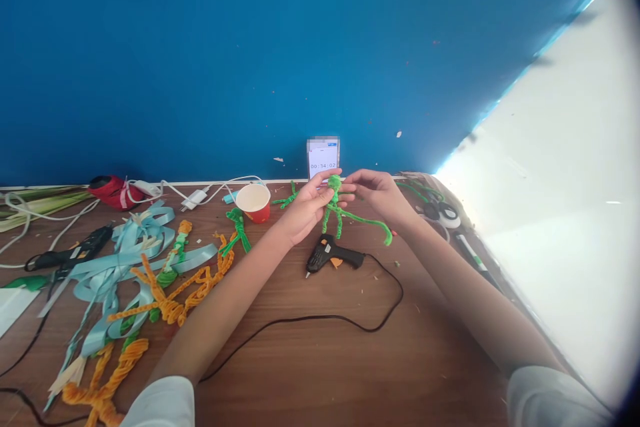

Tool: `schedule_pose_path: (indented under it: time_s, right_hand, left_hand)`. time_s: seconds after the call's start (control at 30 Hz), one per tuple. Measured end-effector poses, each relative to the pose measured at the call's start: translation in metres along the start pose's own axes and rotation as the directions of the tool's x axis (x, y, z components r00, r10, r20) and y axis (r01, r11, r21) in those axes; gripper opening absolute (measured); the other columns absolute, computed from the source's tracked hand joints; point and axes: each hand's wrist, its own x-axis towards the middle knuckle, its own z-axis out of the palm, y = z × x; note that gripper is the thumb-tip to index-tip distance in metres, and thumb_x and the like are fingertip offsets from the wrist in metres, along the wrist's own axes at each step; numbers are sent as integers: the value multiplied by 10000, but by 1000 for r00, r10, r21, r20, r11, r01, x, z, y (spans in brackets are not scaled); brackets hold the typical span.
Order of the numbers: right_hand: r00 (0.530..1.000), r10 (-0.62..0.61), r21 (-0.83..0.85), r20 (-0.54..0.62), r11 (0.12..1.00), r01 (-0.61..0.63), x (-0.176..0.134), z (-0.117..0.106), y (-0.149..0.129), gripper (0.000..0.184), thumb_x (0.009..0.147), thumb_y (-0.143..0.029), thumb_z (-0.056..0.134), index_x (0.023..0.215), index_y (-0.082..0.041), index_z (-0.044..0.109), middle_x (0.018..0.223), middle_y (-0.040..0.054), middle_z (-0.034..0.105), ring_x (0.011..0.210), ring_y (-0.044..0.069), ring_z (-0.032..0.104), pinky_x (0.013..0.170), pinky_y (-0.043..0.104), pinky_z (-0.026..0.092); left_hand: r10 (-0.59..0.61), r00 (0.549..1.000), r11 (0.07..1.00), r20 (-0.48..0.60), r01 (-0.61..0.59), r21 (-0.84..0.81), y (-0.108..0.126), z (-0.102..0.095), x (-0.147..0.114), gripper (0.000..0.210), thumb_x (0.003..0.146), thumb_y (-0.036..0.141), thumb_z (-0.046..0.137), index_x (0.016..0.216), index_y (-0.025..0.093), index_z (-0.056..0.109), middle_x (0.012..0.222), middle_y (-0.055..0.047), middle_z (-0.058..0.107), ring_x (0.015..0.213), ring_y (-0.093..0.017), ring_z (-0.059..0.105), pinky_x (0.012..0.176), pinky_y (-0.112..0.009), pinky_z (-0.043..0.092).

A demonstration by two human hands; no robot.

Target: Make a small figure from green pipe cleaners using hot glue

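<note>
A bright green pipe-cleaner figure (335, 195), with twisted legs and one long strand trailing right, is held upright over the table. My left hand (313, 207) grips it between thumb and fingers around its middle. Close to the figure's right side, my right hand (380, 195) has its fingers bent together in a pinch; whatever they hold, if anything, is too small to make out. Below both hands a black glue gun (333, 253) lies on the table, nozzle toward the lower left.
Behind my hands a phone (323, 155) showing a timer leans on the blue wall. To the left are a paper cup (254, 203), another green figure (237, 229), orange pipe-cleaner pieces (173, 310), blue ribbon (107, 267) and a second glue gun (75, 250). A black cord (310, 317) crosses the table.
</note>
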Motion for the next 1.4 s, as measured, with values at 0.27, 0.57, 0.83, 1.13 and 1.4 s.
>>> schedule_pose_path:
  time_s: [0.27, 0.57, 0.83, 1.13, 1.4]
  right_hand:
    - [985, -168, -332, 41, 927, 172, -2, -3, -5, 205, 872, -216, 497, 973, -190, 674, 975, 49, 686, 873, 186, 611, 775, 307, 445]
    - [925, -83, -290, 371, 936, 200, -4, 1, -1, 236, 913, -347, 478, 833, -184, 628, 733, 5, 626, 673, 149, 523, 645, 265, 399]
    - [978, -70, -449, 198, 880, 154, 3, -7, 0, 316, 937, -381, 416, 760, -178, 581, 606, -15, 502, 600, 137, 431, 590, 269, 316]
    - [983, -28, -405, 179, 909, 100, 9, -12, 9, 326, 927, -405, 417, 706, -187, 517, 626, -20, 515, 594, 127, 451, 596, 263, 331]
    - [974, 15, -378, 227, 923, 74, 10, -12, 15, 289, 913, -394, 447, 774, -175, 575, 684, -4, 585, 629, 134, 508, 621, 268, 370]
  left_hand:
    - [5, 999, 1000, -46, -5, 8, 3, -3, 1, 311, 868, 194, 633, 1172, 130, 609, 1187, -149, 675, 1033, -211, 667, 885, -339, 534]
    - [-50, 997, 999, -58, 50, -10, 0, -6, 1, 284, 861, 218, 640, 1133, 178, 568, 1111, -85, 655, 861, -165, 697, 695, -266, 568]
    - [-144, 984, 988, -100, 148, 35, -4, -10, 1, 263, 862, 255, 614, 1113, 202, 558, 1097, -59, 626, 760, -130, 691, 635, -231, 540]
    - [-135, 985, 982, -105, 147, 116, -4, -8, -1, 262, 895, 308, 562, 1101, 148, 586, 916, -71, 677, 631, -89, 595, 558, -201, 436]
    - [-126, 989, 991, -77, 130, 40, -3, -10, 3, 246, 861, 237, 592, 1081, 129, 602, 932, -90, 682, 725, -111, 598, 604, -218, 403]
